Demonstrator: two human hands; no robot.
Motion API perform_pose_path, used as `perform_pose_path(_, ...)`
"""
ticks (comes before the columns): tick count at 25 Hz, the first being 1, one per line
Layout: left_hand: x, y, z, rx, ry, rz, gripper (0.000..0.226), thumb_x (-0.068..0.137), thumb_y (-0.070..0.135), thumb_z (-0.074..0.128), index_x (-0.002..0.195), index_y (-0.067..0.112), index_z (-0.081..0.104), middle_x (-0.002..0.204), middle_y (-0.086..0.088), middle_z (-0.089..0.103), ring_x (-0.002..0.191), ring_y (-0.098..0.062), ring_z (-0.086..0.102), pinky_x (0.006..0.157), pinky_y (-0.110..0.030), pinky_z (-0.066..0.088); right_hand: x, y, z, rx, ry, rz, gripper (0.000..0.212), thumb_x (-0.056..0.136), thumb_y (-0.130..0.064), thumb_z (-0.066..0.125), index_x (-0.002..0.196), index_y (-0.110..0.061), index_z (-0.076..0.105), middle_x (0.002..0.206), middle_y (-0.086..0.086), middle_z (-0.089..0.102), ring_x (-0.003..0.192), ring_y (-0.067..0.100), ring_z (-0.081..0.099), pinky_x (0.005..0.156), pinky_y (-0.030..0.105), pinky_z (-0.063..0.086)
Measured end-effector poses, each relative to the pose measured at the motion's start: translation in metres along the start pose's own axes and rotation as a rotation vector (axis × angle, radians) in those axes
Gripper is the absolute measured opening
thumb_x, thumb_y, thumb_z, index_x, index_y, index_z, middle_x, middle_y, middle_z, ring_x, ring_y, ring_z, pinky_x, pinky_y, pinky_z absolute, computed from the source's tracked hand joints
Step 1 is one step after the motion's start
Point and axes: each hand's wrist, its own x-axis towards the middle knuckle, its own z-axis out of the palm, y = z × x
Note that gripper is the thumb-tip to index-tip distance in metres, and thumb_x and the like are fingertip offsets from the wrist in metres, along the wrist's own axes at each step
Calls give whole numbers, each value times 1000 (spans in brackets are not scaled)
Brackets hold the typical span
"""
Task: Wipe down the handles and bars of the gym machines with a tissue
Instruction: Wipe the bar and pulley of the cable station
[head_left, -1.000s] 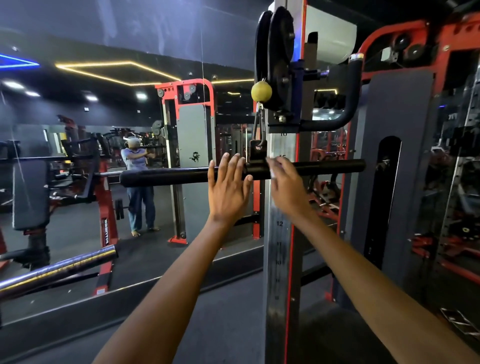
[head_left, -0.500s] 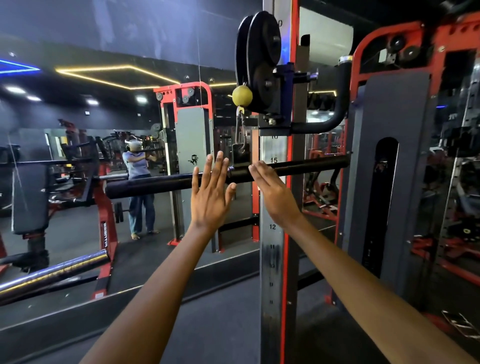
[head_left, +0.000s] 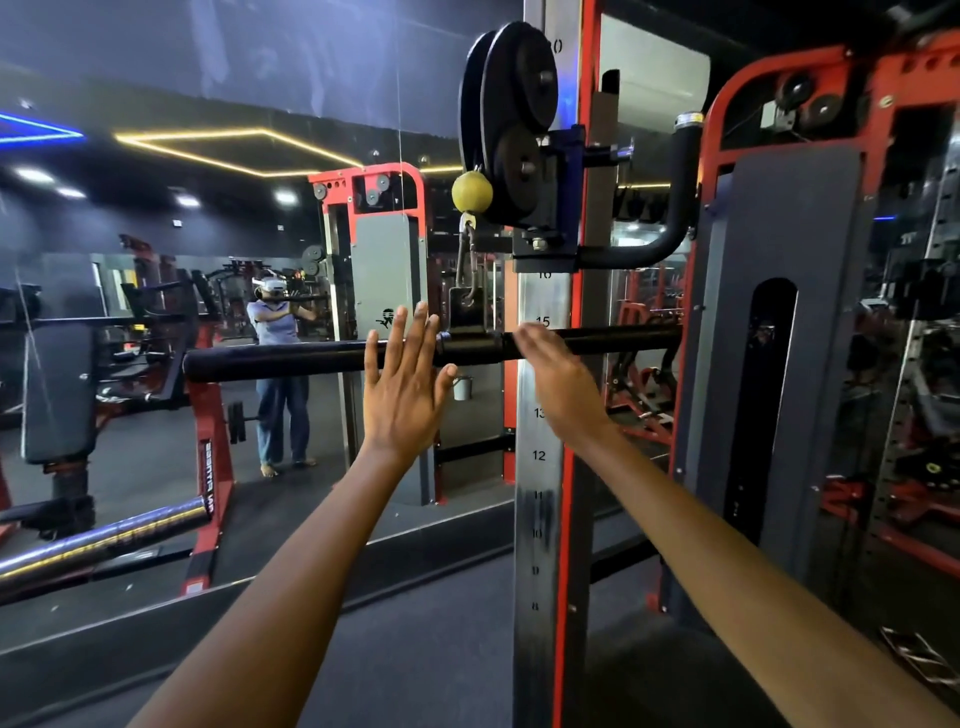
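Observation:
A long black cable bar (head_left: 291, 361) hangs level at chest height from a carabiner under a yellow ball (head_left: 471, 191) on the cable machine. My left hand (head_left: 402, 387) is raised in front of the bar's left half, fingers straight and spread, holding nothing. My right hand (head_left: 558, 379) reaches toward the bar's middle just right of the swivel, fingers straight and blurred at the tips. No tissue shows in either hand. The bar's right half (head_left: 618, 338) runs on behind the upright.
The machine's steel upright (head_left: 540, 467) with numbered holes stands right behind the bar, with black pulleys (head_left: 514, 104) above. A wall mirror (head_left: 156, 260) at left reflects benches and me. A chrome barbell (head_left: 98, 545) lies low left. A grey weight-stack guard (head_left: 779, 338) stands right.
Both hands have come back a little from the bar, fingers straight. The view has shifted slightly, so the bar and hands sit lower and further left in frame.

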Motion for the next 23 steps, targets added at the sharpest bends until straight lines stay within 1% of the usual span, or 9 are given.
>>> perform_pose_path(2, 0, -1, 2, -10, -12, -2, 64, 101, 49, 13, 153, 13, 17, 161, -3, 8, 149, -19, 1, 119, -42, -4, 2, 13, -4, -38, -3, -171, 55, 84, 8, 18, 131, 3, 47, 136, 19, 48, 131, 28, 41, 105, 46, 35)
perform_pose_path(3, -1, -4, 3, -16, -18, 3, 64, 101, 50, 11, 153, 13, 16, 161, -2, 6, 149, -20, 2, 119, -41, -5, 2, 36, -10, -54, 15, -109, 55, 84, 11, 20, 131, 2, 47, 137, 18, 47, 131, 27, 40, 104, 47, 36)
perform_pose_path(8, -2, -4, 9, -10, -28, -3, 65, 101, 51, 12, 153, 12, 14, 161, -3, 4, 149, -21, 4, 119, -40, -7, -9, 120, -27, 40, 166, 530, 48, 94, 11, 30, 138, -4, 39, 149, 5, 33, 141, 19, 23, 112, 43, 31)
perform_pose_path(10, -1, -1, 12, -12, -8, -19, 65, 101, 49, 16, 153, 11, 13, 161, -4, 6, 149, -21, 2, 119, -41, -8, -4, 81, -13, 63, 173, 399, 50, 93, 8, 23, 139, -5, 38, 149, 5, 31, 142, 16, 20, 114, 38, 29)
perform_pose_path(12, 0, -2, 12, -12, 16, -33, 64, 101, 46, 22, 152, 9, 14, 161, -7, 10, 148, -19, -2, 118, -40, -10, -9, 42, 5, 19, 102, 58, 52, 91, 5, 17, 139, -3, 37, 147, 8, 33, 140, 21, 25, 114, 36, 25)
perform_pose_path(14, 0, -5, 12, -10, 24, -29, 63, 101, 44, 24, 153, 9, 15, 161, -7, 10, 148, -16, -8, 119, -39, -12, -12, 58, 7, -77, 69, -135, 54, 88, 10, 20, 138, -2, 37, 146, 11, 34, 137, 24, 29, 112, 39, 25)
perform_pose_path(18, -1, -12, 13, 6, 13, 5, 63, 101, 45, 23, 153, 12, 15, 162, -6, 8, 149, -16, -7, 119, -38, -12, -14, 127, -10, 38, 215, 434, 53, 96, 9, 28, 144, -13, 30, 152, 0, 24, 136, 18, 33, 111, 36, 32)
perform_pose_path(21, 0, -10, 14, 16, 20, -16, 63, 100, 44, 25, 153, 11, 18, 162, -6, 10, 149, -17, -5, 119, -38, -12, -17, 99, 17, -39, 224, 257, 60, 89, 16, 34, 143, -10, 33, 152, 3, 25, 131, 30, 42, 106, 27, 39)
perform_pose_path(23, -1, -12, 14, 23, 21, -7, 63, 100, 44, 24, 153, 10, 19, 162, -6, 10, 149, -17, -5, 119, -39, -11, -20, 108, 21, -61, 217, 122, 61, 88, 17, 34, 143, -10, 33, 152, 4, 26, 127, 33, 46, 100, 32, 46)
